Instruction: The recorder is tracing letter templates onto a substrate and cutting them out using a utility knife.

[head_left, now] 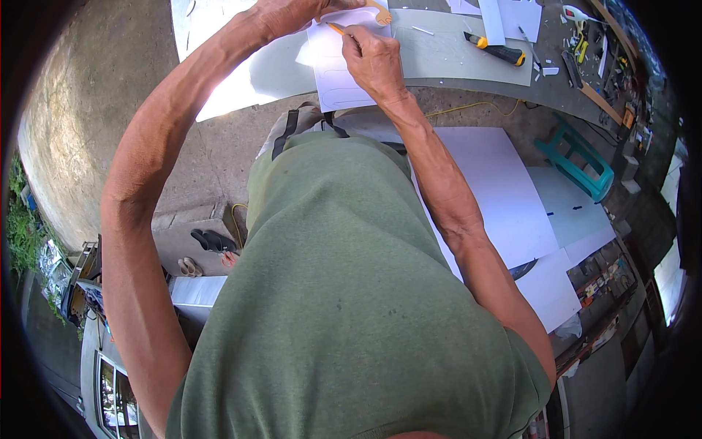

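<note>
- The right hand (374,62) is closed around an orange pencil (336,28), its point angled toward the upper left; too firm a push could make the line wander.
- The left hand (289,13) is partly cut off by the upper edge; its fingers reach the tan curved template (380,13), but I cannot tell whether they grip it or only press it down. If the pressure is light, the template could slide and spoil the outline.
- Template and pencil are over a narrow white sheet (340,80) marked with faint curved outlines. Its near end juts past the pale board (453,62) beneath, so a brush from the body could skew it.
- Right of the sheet, a yellow-and-black cutter (497,50) lies on that board; a sideways sweep of the right forearm could knock it.
- Offcuts and tools crowd the tabletop (548,91) farther right; scraps straying under the sheet could cause bumps.
</note>
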Motion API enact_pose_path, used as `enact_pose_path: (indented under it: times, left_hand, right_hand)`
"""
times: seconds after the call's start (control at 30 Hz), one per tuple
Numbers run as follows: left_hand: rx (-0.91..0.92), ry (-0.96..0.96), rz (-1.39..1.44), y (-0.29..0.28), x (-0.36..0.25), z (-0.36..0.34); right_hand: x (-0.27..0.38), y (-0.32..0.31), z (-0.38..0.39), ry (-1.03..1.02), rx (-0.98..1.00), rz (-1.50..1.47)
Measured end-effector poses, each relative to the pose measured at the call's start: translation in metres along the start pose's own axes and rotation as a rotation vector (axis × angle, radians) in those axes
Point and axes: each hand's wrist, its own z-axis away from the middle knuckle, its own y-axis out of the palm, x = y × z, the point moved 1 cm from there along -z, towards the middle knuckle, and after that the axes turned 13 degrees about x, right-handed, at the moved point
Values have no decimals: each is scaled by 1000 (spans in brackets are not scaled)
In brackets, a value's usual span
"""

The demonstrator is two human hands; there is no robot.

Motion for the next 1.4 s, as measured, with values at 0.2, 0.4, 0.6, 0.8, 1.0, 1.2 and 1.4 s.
enact_pose_path:
  times: [0.2, 0.4, 0.6, 0.8, 1.0, 1.2, 1.4]
  left_hand:
    - [-2, -6, -38, -4, -1, 0]
    - [-17, 16, 20, 1, 6, -1]
    - [-1, 38, 33, -2, 5, 1]
    - [0, 43, 39, -5, 3, 2]
    - [-17, 48, -30, 0, 6, 0]
    - [-24, 76, -12, 2, 8, -2]
    - [-28, 56, -6, 3, 7, -4]
  right_hand:
    - [3, -11, 8, 50, 0, -85]
    - [1, -5, 2, 149, 34, -100]
    - [4, 1, -7, 119, 107, 22]
    - [1, 3, -7, 132, 59, 129]
    - [0, -3, -3, 183, -78, 265]
    - [0, -3, -4, 224, -90, 340]
    - [5, -10, 1, 181, -121, 304]
